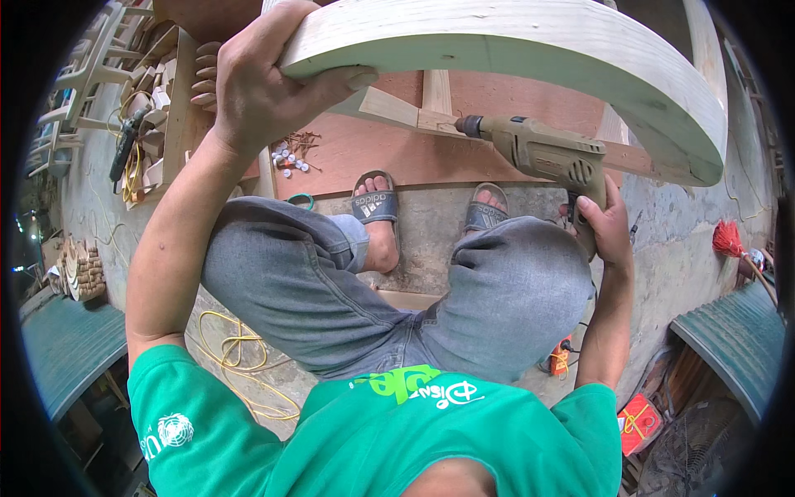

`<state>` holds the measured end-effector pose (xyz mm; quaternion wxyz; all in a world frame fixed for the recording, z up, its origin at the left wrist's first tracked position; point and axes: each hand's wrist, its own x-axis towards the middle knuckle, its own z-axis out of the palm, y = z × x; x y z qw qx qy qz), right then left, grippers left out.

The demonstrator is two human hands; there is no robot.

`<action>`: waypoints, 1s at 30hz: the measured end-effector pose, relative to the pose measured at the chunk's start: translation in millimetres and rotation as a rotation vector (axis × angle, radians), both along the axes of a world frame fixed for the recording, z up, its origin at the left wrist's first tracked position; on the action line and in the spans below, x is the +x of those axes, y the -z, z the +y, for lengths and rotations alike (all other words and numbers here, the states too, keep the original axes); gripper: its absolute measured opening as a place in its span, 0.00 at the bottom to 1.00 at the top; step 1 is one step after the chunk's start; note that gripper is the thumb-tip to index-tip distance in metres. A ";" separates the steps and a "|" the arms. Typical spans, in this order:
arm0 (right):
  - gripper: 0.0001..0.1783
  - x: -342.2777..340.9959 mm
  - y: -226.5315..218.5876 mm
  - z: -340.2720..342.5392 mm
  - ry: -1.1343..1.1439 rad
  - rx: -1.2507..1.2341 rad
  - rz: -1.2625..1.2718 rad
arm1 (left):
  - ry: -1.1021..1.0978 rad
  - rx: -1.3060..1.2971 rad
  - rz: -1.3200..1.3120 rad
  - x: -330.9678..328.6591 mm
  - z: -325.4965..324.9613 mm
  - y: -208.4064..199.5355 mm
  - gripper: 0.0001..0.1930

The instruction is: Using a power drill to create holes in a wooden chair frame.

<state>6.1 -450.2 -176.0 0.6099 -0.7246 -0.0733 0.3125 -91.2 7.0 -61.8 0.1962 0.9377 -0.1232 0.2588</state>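
My left hand (263, 87) is closed on the left end of a thick, pale curved wooden piece (497, 29), its thumb pressed along the underside. The curve arches across the top of the view, part of a larger wooden frame. In my right hand (609, 222) is a tan power drill (551, 151), gripped by its handle below the curve. Its chuck points left, close to a narrow wooden bar (389, 108) of the frame. Whether a bit touches the wood, I cannot tell.
Beneath the frame lies a reddish plywood board (406, 161) with small white round pieces (288, 159) on it. A box of wooden pieces (178, 108) and a black glue gun (128, 145) are at left. Yellow cord (236, 352), an orange power strip (561, 356) and a red broom (729, 240) lie around.
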 end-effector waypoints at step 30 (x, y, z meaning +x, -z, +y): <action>0.13 -22.3 -48.1 25.8 -0.020 -0.323 -0.249 | 0.230 -0.152 -0.184 52.7 -60.5 -11.9 0.22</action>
